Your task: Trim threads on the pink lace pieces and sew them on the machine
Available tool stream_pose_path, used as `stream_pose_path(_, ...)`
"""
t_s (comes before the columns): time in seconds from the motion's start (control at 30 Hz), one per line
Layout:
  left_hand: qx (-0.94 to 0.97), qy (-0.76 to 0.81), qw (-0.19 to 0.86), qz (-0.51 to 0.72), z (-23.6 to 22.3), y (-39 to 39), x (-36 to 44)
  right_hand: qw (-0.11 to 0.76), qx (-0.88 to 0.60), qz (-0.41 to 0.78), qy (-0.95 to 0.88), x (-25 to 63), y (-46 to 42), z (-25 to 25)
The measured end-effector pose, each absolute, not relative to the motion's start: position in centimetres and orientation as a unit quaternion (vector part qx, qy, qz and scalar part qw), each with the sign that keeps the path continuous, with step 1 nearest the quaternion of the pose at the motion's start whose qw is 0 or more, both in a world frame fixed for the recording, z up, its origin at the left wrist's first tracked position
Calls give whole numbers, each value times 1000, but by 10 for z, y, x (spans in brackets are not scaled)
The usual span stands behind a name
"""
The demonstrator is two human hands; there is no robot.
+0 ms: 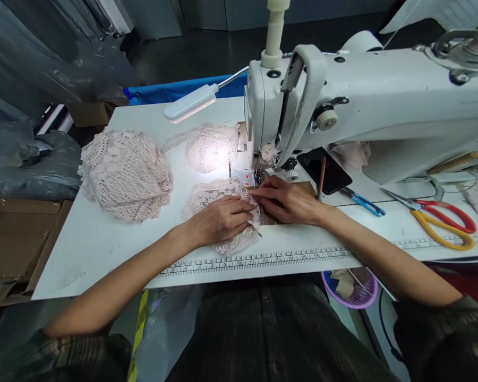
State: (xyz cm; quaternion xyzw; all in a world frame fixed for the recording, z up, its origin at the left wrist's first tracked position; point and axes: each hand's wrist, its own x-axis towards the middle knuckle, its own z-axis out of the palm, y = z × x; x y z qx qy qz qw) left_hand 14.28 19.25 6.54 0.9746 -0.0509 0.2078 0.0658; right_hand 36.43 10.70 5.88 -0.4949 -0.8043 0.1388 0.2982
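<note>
Two bare hands work close together on the white table (115,254) beside the sewing machine (354,95), your forearms angling in from either side. Your left hand (223,220) lies flat, palm down, fingers slightly spread, on the pale pink lace piece (207,197); your right hand (289,200), fingers bent, touches the lace's right edge near the needle area, though whether it pinches the fabric cannot be told. The lace lies beneath your left hand and left of your right, near the table's printed ruler (279,258).
</note>
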Motion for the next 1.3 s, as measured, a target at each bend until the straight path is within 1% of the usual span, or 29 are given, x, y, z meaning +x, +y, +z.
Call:
stream_pose_path(0.13,967,-34,75,242,64,195,139,271,-481,87,-829,361,108,45)
stream_pose_path(0.23,956,-6,61,286,64,197,138,295,-480,82,-822,364,106,41)
stream_pose_path(0.33,951,-10,58,304,64,197,140,309,-474,83,-820,365,106,40)
stream_pose_path(0.57,961,-22,90,262,60,188,147,290,-496,58,-817,358,104,39)
stream_pose_path(0.77,971,6,75,228,62,178,144,285,-513,61,-807,354,98,39)
stream_pose_path(0.97,963,4,69,259,63,178,142,318,-495,86,-804,359,99,39)
stream_pose_path(1.17,961,-11,67,268,65,180,142,297,-481,79,-821,361,98,42)
stream_pose_path(1.3,965,-31,74,249,64,185,141,289,-486,69,-822,361,98,41)
